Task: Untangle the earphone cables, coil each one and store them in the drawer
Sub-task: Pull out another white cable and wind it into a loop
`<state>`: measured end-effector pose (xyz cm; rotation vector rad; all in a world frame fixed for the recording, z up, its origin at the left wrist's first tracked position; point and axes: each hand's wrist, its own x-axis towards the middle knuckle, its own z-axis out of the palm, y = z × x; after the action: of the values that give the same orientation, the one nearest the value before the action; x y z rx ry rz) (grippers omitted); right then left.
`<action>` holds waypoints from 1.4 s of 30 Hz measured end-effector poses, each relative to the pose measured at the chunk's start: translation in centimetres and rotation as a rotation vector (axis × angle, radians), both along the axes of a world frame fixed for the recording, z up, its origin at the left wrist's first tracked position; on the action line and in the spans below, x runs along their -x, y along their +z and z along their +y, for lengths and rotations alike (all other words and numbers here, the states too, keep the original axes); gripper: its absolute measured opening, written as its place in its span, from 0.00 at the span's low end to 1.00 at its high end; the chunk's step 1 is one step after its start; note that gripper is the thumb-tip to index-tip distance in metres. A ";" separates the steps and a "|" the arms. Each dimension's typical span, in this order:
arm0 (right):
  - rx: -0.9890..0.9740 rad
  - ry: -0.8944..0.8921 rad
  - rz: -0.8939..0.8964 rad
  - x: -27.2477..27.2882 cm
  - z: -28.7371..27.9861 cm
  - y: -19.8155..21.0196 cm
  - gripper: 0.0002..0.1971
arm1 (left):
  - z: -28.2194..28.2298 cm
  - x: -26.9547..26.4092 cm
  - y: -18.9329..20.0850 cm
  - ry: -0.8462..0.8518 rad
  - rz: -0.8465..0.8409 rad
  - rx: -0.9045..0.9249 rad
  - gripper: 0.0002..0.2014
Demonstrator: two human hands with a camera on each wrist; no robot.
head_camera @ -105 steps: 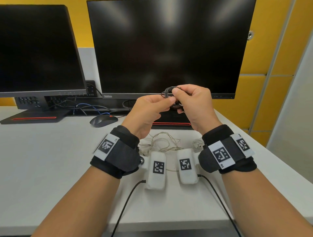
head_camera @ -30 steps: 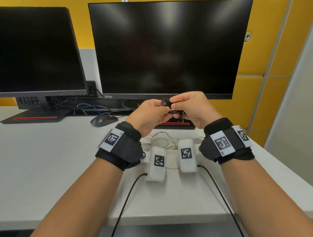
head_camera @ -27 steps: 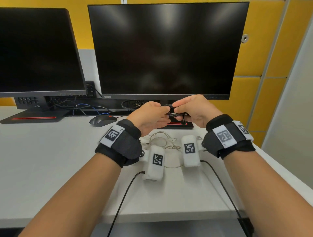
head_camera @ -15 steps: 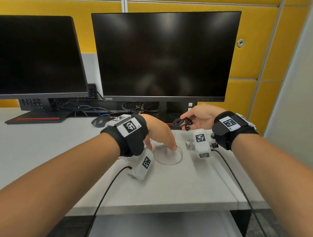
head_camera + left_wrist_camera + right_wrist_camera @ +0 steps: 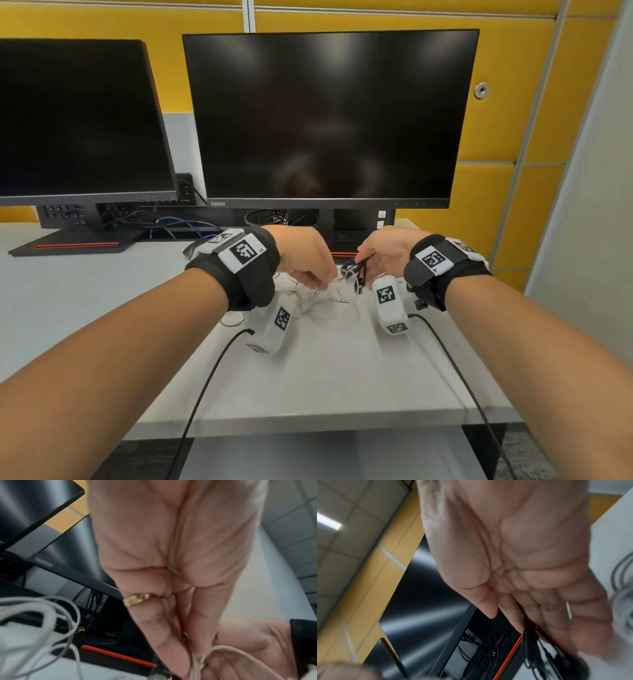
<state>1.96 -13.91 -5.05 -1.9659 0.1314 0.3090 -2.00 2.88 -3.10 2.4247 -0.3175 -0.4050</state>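
A small coil of black earphone cable (image 5: 352, 269) hangs just above the white desk (image 5: 325, 383), pinched in my right hand (image 5: 368, 262). In the right wrist view the black cable (image 5: 530, 651) dangles from between my right fingers (image 5: 513, 620). My left hand (image 5: 325, 281) is palm down beside it and pinches a strand of the white earphone cable (image 5: 320, 303). That cable lies in loose tangled loops on the desk, its jack plug (image 5: 340, 301) free. The left wrist view shows the white strand (image 5: 240, 653) running out of my left fingertips (image 5: 178, 660). No drawer is in view.
A large dark monitor (image 5: 329, 116) stands right behind my hands, its stand base (image 5: 342, 245) just beyond them. A second monitor (image 5: 78, 116) is at the left, with loose wires (image 5: 164, 222) behind. The desk's front edge (image 5: 308, 425) is near me; a grey partition (image 5: 589, 205) is on the right.
Both hands have dropped from in front of the monitor to the desk. My left hand let go of the black coil and took a white strand; my right hand still holds the black coil.
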 end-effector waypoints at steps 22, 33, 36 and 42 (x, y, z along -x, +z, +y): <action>0.152 0.151 -0.265 2.6 2.2 3.8 0.10 | 1.4 1.4 6.6 0.073 -0.425 0.689 0.10; -0.185 0.094 -0.451 3.9 2.7 7.2 0.13 | 0.9 1.4 4.5 0.040 -0.319 0.484 0.05; -0.185 0.102 -0.423 3.8 2.8 7.3 0.15 | 1.1 1.3 4.5 0.056 -0.417 0.598 0.10; 0.055 0.077 -0.540 2.8 3.2 5.1 0.08 | 1.6 1.0 5.3 0.060 -0.496 0.989 0.09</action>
<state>-0.84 -10.68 0.06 -2.0440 -0.2875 -0.1845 -2.99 4.48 2.18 1.5078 -0.5055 0.3417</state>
